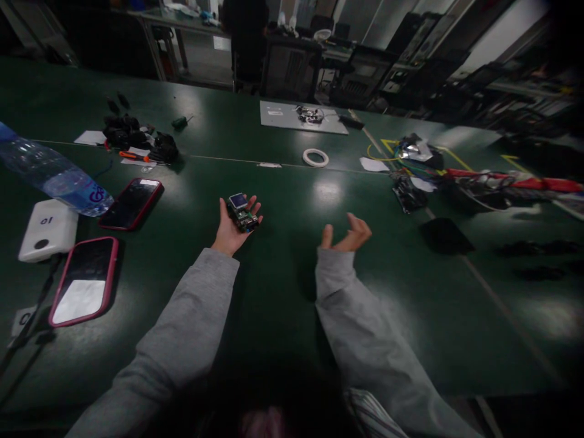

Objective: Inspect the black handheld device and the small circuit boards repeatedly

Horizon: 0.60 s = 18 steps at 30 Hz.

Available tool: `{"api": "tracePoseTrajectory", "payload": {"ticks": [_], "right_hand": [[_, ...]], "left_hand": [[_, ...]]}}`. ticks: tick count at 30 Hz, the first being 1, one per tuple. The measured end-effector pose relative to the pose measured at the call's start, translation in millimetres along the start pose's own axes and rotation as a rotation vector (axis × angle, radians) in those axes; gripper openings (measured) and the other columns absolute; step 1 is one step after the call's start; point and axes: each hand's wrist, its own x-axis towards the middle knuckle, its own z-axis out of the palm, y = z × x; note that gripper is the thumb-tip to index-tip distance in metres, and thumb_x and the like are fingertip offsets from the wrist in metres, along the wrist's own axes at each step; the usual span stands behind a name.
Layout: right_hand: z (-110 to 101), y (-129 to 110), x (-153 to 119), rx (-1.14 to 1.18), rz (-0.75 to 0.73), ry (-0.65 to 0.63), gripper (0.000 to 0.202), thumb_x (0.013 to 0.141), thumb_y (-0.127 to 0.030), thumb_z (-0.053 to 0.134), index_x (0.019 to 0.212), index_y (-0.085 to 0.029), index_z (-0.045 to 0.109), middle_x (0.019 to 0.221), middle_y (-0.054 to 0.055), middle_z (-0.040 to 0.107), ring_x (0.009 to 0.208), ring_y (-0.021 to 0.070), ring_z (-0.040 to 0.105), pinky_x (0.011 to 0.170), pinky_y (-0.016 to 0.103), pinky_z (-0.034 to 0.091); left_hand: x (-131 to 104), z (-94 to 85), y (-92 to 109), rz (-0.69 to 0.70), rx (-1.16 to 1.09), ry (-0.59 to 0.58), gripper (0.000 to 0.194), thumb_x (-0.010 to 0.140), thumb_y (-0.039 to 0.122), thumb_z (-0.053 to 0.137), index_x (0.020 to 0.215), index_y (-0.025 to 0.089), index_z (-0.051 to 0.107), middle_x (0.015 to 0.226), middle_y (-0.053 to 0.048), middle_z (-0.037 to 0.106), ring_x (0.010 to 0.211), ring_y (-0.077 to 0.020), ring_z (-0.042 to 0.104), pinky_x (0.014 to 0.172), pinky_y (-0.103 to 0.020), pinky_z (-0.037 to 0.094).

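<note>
A small green circuit board [246, 220] with a little screen on it rests on the palm of my left hand [229, 234]. The fingers of that hand curl up around the board's far side. To the right, my right hand [347, 235] is held above the green table [278, 280], thumb apart from the bent fingers, with nothing between them. A white ring of tape [315, 158] lies flat on the table beyond both hands.
At the left are a water bottle [59, 176], a white power bank [48, 231] and two red-edged phones [132, 204] [85, 280]. Black cables and an orange-handled tool [133, 156] lie behind. Wires and a red bundle [515, 181] are at the right; a grey board [285, 115] lies farther back.
</note>
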Motion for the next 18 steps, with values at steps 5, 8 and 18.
{"api": "tracePoseTrajectory", "payload": {"ticks": [5,8,18], "right_hand": [[40.0,-132.9,-35.1,0.358,-0.321,-0.4,0.048,0.095,-0.042,0.044,0.141,-0.029,0.046,0.146,0.003,0.048,0.139,0.0206,0.043,0.117,0.041,0.037],[52.7,-147.8,-35.0,0.436,-0.276,-0.56,0.055,0.095,-0.044,0.043,0.148,-0.029,0.04,0.153,0.001,0.04,0.145,0.0217,0.035,0.121,0.044,0.03],[67.6,-120.1,-23.0,0.613,0.035,-0.475,0.072,0.09,-0.049,0.054,0.152,-0.02,0.029,0.152,0.013,0.033,0.143,0.0249,0.034,0.121,0.047,0.031]], "left_hand": [[-3.8,2.2,-0.8,-0.039,0.065,-0.053,0.068,0.088,0.074,0.037,0.118,0.021,0.067,0.125,-0.008,0.069,0.128,-0.0265,0.056,0.107,-0.04,0.044],[-7.4,3.8,3.0,-0.081,0.077,-0.092,0.075,0.087,0.077,0.033,0.122,0.018,0.066,0.122,-0.01,0.07,0.128,-0.0286,0.056,0.111,-0.041,0.041],[-23.8,23.4,5.1,-0.035,0.06,-0.227,0.079,0.087,0.076,0.036,0.137,0.016,0.053,0.132,-0.012,0.063,0.14,-0.0315,0.042,0.117,-0.045,0.03]]}}
